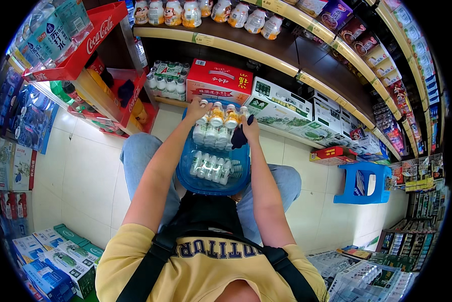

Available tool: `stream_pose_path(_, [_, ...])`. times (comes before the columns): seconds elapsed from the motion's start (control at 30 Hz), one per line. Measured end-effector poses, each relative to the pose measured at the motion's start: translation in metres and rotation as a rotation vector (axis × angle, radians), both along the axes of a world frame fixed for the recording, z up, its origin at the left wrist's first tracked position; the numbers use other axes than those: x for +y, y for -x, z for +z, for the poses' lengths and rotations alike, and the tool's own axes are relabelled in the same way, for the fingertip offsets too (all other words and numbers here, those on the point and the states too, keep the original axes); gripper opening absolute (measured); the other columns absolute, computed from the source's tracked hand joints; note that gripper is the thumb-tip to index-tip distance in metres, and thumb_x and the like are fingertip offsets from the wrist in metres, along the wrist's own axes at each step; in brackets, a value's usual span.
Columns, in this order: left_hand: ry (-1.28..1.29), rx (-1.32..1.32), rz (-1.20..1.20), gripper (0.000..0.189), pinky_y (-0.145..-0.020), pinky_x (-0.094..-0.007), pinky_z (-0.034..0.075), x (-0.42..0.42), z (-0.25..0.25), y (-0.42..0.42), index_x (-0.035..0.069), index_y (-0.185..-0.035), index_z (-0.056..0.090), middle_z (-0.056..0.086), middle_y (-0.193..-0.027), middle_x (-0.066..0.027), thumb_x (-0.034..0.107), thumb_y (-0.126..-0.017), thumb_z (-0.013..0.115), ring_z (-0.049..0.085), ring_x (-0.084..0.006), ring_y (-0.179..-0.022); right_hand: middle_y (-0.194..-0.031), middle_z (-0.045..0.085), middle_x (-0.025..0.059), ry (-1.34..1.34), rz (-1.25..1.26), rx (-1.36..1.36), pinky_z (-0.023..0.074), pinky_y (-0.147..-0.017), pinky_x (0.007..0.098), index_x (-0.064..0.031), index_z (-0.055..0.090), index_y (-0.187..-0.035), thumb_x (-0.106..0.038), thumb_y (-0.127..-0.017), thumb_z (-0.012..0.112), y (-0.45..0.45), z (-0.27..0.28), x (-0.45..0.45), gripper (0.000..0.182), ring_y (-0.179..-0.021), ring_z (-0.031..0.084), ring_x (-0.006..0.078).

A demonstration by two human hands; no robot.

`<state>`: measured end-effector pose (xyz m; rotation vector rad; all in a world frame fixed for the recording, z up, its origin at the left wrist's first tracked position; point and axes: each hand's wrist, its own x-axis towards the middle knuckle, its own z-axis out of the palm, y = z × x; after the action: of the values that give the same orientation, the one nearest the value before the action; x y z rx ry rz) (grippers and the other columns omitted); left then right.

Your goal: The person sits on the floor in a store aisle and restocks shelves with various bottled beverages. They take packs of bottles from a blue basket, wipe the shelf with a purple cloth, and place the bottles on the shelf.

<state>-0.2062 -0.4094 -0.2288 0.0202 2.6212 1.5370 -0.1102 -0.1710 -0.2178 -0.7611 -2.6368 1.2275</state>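
Note:
My left hand (198, 110) is on the left end of a row of small orange-and-white drink bottles (217, 114), above the far part of a blue plastic basket (180, 166). At the row's right end is my right hand (250, 128), with a dark cloth (239, 139) hanging from it. Both hands hold the row between them. Under and in front of it, a pack of white bottles (211, 136) stands in the basket. Another pack of small white bottles (211, 168) lies in the basket's near part. The basket is between my knees.
A red gift carton (219, 81), a white bottle pack (167, 81) and white milk cartons (280, 102) line the bottom shelf ahead. Above, a shelf edge (248, 54) juts out, with similar orange-and-white bottles (191, 14) on it. A red drinks rack (109, 71) stands left, a blue stool (365, 183) right.

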Motion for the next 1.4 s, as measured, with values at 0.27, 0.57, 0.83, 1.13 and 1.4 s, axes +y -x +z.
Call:
stream_pose_path(0.27, [0.120,0.074,-0.004,0.062,-0.083,-0.0411,0.048,-0.002,0.008,-0.004,-0.005,-0.100,0.061,0.063,-0.099,-0.0251,0.050,-0.073,0.066,0.061,-0.0374,-0.096,-0.122,0.052,0.0292,0.001,-0.032,-0.033,0.0402,-0.097,0.0421,0.0084,0.043,-0.128,-0.055,-0.081,0.057,0.011,0.004,-0.007,0.080,-0.113,0.052,0.0418])
stream_pose_path(0.57, [-0.107,0.004,0.052,0.075,-0.091,-0.0374,0.045,-0.007,-0.016,-0.009,-0.002,-0.124,0.049,0.051,-0.124,-0.0217,0.039,-0.069,0.077,0.051,-0.0308,-0.114,-0.120,0.056,0.0242,0.237,-0.146,0.094,0.0437,-0.092,0.0368,0.0068,0.046,-0.126,-0.042,-0.078,0.067,0.006,0.000,-0.017,0.072,-0.112,0.055,0.0329])
stream_pose_path(0.83, [-0.467,-0.231,0.072,0.079,-0.084,-0.0314,0.050,-0.010,0.020,-0.027,-0.004,-0.131,0.039,0.057,-0.117,-0.0154,0.015,-0.067,0.081,0.059,-0.0222,-0.102,-0.108,0.061,0.0133,0.681,-0.105,0.174,0.0496,-0.077,0.0321,0.0019,0.047,-0.122,-0.017,-0.072,0.078,-0.018,0.012,-0.012,0.062,-0.092,0.061,0.0213])
stream_pose_path(1.13, [-0.786,-0.459,0.079,0.041,-0.071,-0.0321,0.055,-0.021,0.066,-0.050,0.000,-0.114,0.049,0.061,-0.102,-0.0103,0.012,-0.081,0.071,0.064,-0.0186,-0.088,-0.114,0.060,0.0128,0.636,0.129,0.047,0.0482,-0.083,0.0309,0.0019,0.045,-0.127,-0.021,-0.067,0.083,-0.046,0.066,0.001,0.074,-0.099,0.060,0.0202])
stream_pose_path(1.4, [-0.722,-0.291,-0.022,0.040,-0.073,-0.0317,0.054,-0.020,0.083,-0.047,0.006,-0.118,0.047,0.057,-0.110,-0.0106,0.015,-0.085,0.068,0.060,-0.0185,-0.097,-0.111,0.062,0.0147,0.348,0.225,0.059,0.0485,-0.083,0.0332,-0.0013,0.049,-0.124,-0.027,-0.061,0.085,-0.026,0.076,0.014,0.077,-0.098,0.061,0.0239])
